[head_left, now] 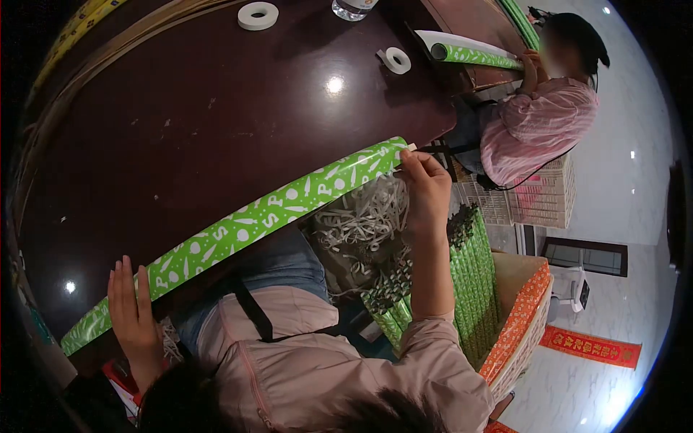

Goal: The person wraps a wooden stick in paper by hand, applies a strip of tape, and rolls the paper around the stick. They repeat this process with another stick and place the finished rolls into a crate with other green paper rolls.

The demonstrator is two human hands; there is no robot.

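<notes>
A long roll of green wrapping paper [271, 208] with white letters and vegetable shapes lies slantwise along the near edge of the dark table. Near its left end, my left hand [133, 321] rests with fingers stretched out flat across the paper. My right hand [427, 189] is closed at the right end, thumb and fingertips pinching the roll's edge. A small pale tab [412, 147] sticks out at that end beside my fingertips. Below the roll, a heap of white paper strips [368, 213] shows between my lap and right forearm.
A white tape roll [258, 16], a smaller tape roll [396, 60] and a bottle [352, 9] stand across the table [180, 123]. Finished green rolls [469, 296] fill a lined basket [516, 317] at my right. A co-worker [538, 119] handles another green roll [476, 56].
</notes>
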